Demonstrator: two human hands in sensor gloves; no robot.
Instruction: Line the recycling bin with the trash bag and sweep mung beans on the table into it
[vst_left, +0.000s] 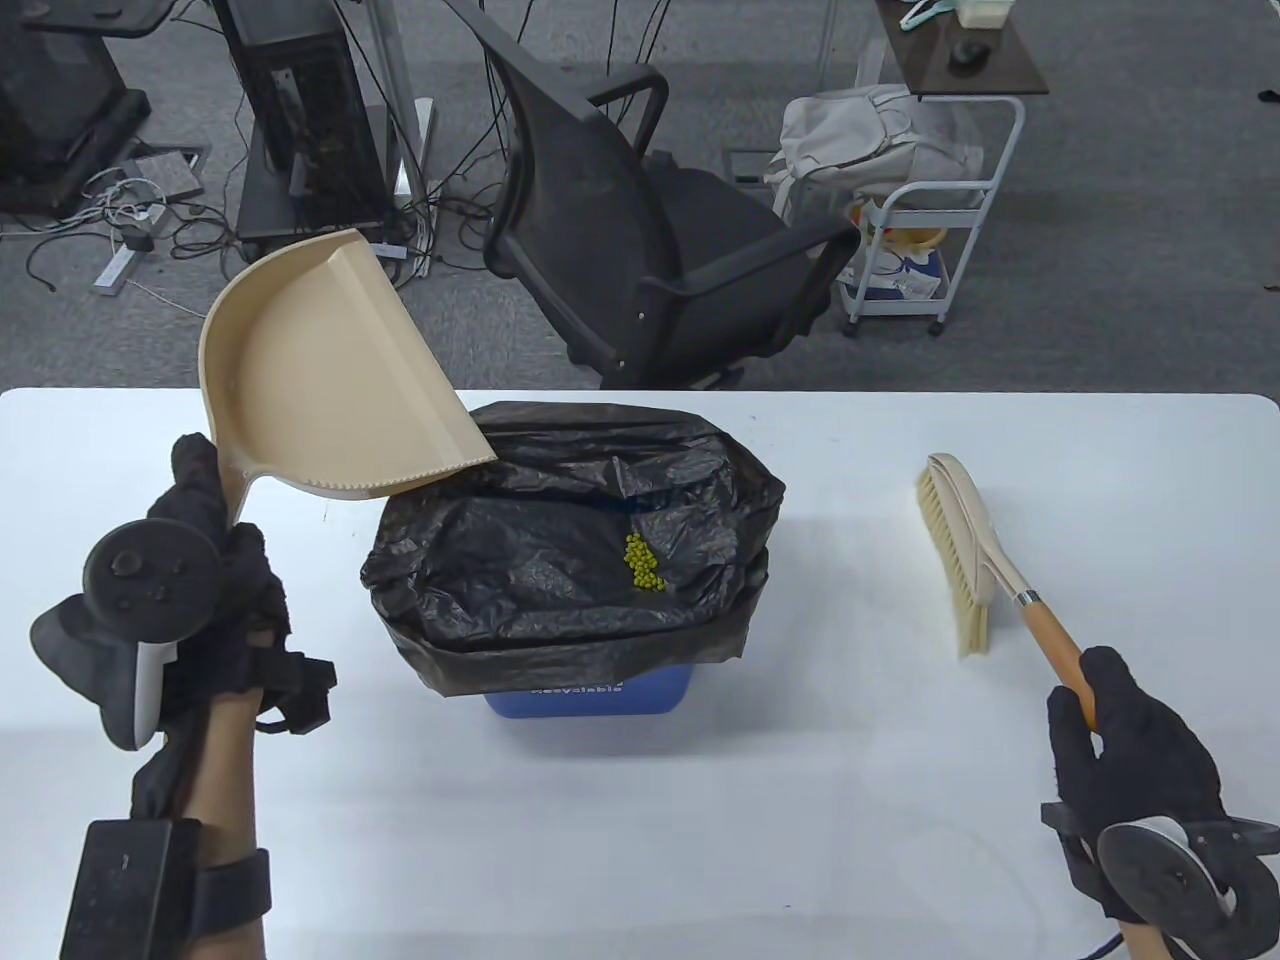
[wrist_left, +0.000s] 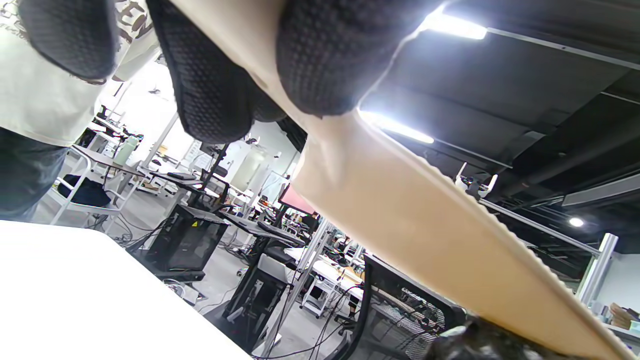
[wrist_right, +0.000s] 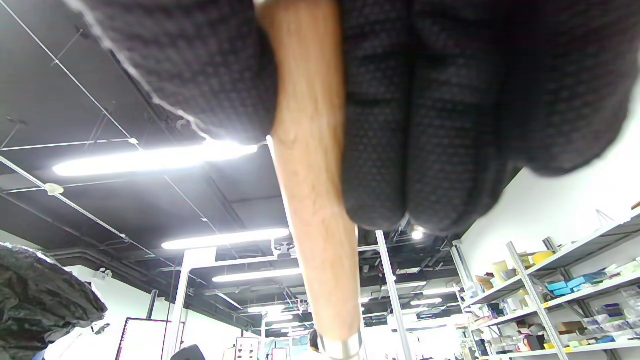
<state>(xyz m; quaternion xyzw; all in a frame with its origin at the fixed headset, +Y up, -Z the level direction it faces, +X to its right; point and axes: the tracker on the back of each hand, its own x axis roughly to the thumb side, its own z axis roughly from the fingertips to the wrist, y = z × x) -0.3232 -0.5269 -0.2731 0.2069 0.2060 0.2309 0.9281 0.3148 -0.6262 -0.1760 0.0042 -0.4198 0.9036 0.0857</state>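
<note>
A blue recycling bin (vst_left: 590, 693) stands mid-table, lined with a black trash bag (vst_left: 560, 560). A small heap of green mung beans (vst_left: 643, 564) lies inside the bag. My left hand (vst_left: 215, 560) grips the handle of a beige dustpan (vst_left: 320, 370), raised and tilted with its toothed lip over the bag's left rim. The pan's underside (wrist_left: 425, 220) fills the left wrist view below my fingers (wrist_left: 210, 75). My right hand (vst_left: 1120, 745) grips the wooden handle of a hand brush (vst_left: 965, 545), bristles resting on the table right of the bin. The handle (wrist_right: 312, 175) runs between gloved fingers (wrist_right: 430, 115).
A white table (vst_left: 800, 820) carries everything. Beyond its far edge stand a black office chair (vst_left: 640, 230), a computer stand with cables (vst_left: 310, 120) and a white trolley (vst_left: 920, 240) holding a bag. A bag edge (wrist_right: 40, 295) shows in the right wrist view.
</note>
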